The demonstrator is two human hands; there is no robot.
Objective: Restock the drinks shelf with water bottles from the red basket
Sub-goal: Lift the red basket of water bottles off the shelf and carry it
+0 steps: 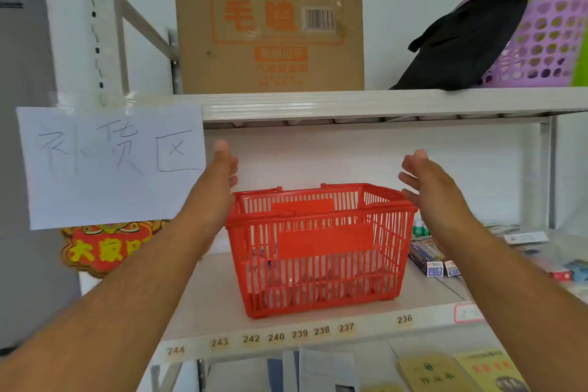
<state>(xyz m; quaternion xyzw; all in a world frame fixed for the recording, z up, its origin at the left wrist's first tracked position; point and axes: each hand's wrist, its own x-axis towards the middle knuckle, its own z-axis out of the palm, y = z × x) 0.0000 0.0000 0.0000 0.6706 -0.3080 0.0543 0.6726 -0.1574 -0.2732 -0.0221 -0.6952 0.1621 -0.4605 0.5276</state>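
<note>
Head view: red basket (318,248) on shelf (203,305), clear water bottles (273,267) lying inside; left hand (222,175) and right hand (426,181) open, flanking rim, apart; probably stiff, moderately heavy; best gripped at both end rims.

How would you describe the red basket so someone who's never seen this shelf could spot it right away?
Find the white metal shelf with the numbered front edge. The red basket stands in the middle of it, between the left hand and the right hand, both open. It is the only red slatted container; the purple basket sits a shelf higher, and only small boxes lie beside it.
</note>
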